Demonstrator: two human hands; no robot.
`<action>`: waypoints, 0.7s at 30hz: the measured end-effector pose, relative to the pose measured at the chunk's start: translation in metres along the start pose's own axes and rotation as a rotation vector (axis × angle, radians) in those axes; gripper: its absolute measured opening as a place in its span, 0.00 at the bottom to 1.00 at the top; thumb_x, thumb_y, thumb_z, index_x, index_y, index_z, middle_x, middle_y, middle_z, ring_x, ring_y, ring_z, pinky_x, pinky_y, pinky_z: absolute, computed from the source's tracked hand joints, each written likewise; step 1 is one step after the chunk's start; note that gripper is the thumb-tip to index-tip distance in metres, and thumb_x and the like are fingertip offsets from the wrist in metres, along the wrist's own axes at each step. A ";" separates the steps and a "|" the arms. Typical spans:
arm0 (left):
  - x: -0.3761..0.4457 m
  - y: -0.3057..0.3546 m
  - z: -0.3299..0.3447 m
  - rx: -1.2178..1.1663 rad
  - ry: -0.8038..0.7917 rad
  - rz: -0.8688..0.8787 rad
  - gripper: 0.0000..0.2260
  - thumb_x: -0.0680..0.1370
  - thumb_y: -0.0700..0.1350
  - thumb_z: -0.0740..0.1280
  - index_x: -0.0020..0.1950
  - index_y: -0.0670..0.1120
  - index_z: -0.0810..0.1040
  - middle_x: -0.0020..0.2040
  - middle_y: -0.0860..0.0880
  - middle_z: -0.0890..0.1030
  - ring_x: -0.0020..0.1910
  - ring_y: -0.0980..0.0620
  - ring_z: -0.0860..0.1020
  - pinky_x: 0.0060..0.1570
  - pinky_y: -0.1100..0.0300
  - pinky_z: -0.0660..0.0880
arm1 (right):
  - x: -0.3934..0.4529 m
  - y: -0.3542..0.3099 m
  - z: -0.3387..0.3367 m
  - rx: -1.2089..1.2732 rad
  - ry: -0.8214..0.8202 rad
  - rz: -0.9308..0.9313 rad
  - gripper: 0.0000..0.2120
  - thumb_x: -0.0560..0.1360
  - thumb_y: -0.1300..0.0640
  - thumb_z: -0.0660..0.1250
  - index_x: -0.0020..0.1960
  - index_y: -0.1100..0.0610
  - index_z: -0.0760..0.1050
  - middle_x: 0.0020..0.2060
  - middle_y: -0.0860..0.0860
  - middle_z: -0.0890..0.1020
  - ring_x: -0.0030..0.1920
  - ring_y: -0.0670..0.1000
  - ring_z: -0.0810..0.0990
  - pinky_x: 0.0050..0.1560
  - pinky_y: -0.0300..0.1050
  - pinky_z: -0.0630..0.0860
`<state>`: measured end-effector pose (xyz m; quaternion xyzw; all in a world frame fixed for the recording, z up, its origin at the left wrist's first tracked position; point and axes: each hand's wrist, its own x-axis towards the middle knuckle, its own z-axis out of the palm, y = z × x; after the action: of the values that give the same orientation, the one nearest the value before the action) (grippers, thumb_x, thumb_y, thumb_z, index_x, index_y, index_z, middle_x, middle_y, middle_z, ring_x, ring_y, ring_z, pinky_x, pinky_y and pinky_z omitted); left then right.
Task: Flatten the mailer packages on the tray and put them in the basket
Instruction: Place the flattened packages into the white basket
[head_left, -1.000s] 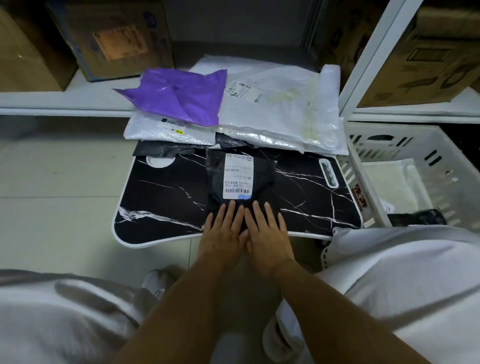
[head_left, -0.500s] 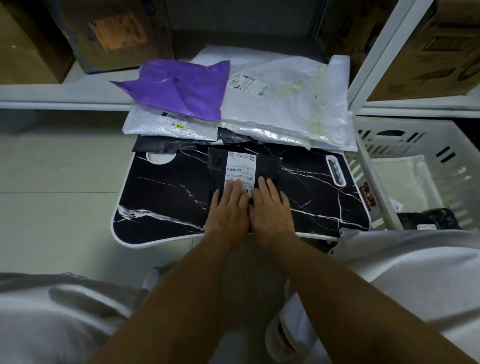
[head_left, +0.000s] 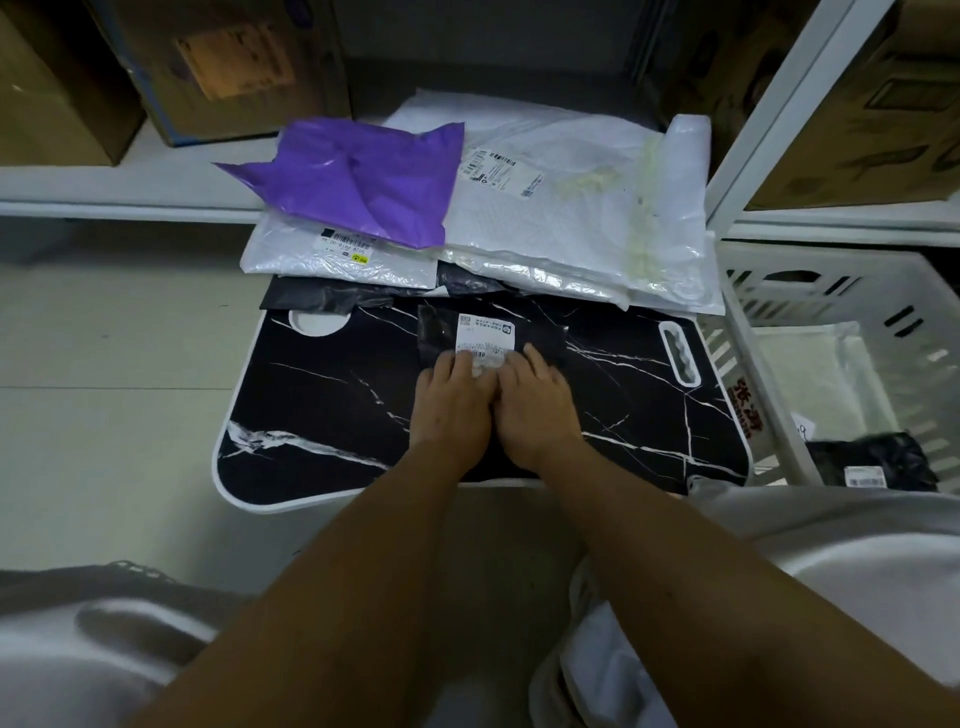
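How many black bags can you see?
3: one black mailer under both hands on the tray, a crumpled one at the tray's far edge, one in the basket. More may hide beneath the pile.

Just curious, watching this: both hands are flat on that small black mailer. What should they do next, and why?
Probably slide both palms on toward the far edge. The left hand and right hand cover only the near half of the black mailer on the marble-patterned tray; the far half is unpressed.
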<state>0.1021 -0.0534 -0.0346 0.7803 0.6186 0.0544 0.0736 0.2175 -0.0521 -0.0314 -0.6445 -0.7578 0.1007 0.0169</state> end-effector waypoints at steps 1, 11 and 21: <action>0.004 -0.001 0.003 -0.035 -0.016 0.010 0.15 0.82 0.47 0.53 0.67 0.48 0.68 0.75 0.43 0.58 0.75 0.43 0.53 0.71 0.47 0.58 | 0.002 0.000 0.004 0.098 -0.042 0.023 0.22 0.83 0.52 0.50 0.75 0.57 0.59 0.77 0.53 0.57 0.78 0.53 0.49 0.76 0.54 0.51; 0.028 -0.008 -0.002 0.126 -0.020 0.014 0.18 0.80 0.48 0.54 0.70 0.46 0.66 0.65 0.48 0.70 0.62 0.47 0.68 0.59 0.51 0.66 | 0.024 0.002 -0.001 -0.071 0.066 0.056 0.19 0.83 0.47 0.47 0.67 0.49 0.69 0.64 0.50 0.72 0.65 0.54 0.67 0.63 0.55 0.63; 0.046 -0.021 0.008 -0.010 -0.215 -0.043 0.25 0.82 0.51 0.50 0.78 0.47 0.47 0.78 0.41 0.45 0.77 0.39 0.46 0.75 0.45 0.50 | 0.052 0.015 0.016 0.078 -0.153 0.037 0.26 0.80 0.42 0.38 0.78 0.44 0.46 0.79 0.53 0.48 0.78 0.61 0.45 0.76 0.58 0.48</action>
<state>0.0940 -0.0048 -0.0470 0.7679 0.6234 -0.0281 0.1443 0.2211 -0.0014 -0.0551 -0.6475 -0.7404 0.1795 -0.0177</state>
